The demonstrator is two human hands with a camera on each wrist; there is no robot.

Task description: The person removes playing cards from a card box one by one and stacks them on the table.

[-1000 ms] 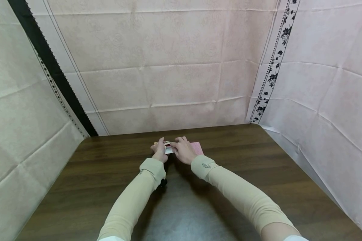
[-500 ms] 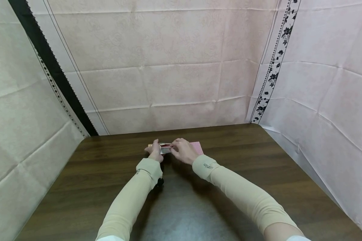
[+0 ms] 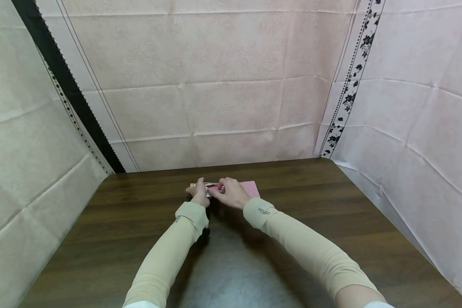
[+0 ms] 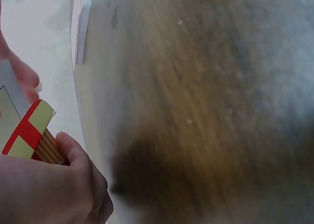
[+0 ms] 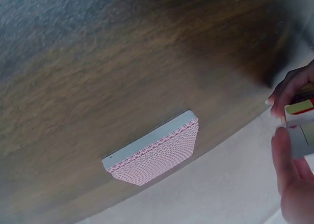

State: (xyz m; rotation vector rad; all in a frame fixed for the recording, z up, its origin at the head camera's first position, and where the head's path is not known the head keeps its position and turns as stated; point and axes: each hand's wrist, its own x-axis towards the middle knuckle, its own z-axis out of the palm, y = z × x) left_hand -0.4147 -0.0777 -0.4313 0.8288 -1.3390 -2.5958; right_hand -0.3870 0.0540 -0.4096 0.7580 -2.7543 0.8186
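Note:
In the head view my left hand (image 3: 198,192) grips a small red-and-yellow card box (image 4: 29,130) above the far part of the table. Striped gold shows along the box's side in the left wrist view. My right hand (image 3: 232,193) is close against it, thumb and fingers pinching a playing card (image 5: 297,141) with a white margin and a small red mark. The card lies against the box; whether it is partly inside cannot be told. A squared deck of cards (image 5: 157,153) with pink patterned backs lies on the table beside my right hand.
The brown wooden table (image 3: 231,256) reaches to pale cloth hangings (image 3: 223,85) behind and at both sides. A black strip (image 3: 69,90) runs down the left corner. Both forearms wear cream sleeves (image 3: 169,252).
My left hand has shifted left with the box over the second. The right hand has moved slightly left toward it, narrowing the gap. The deck on the table has stayed put.

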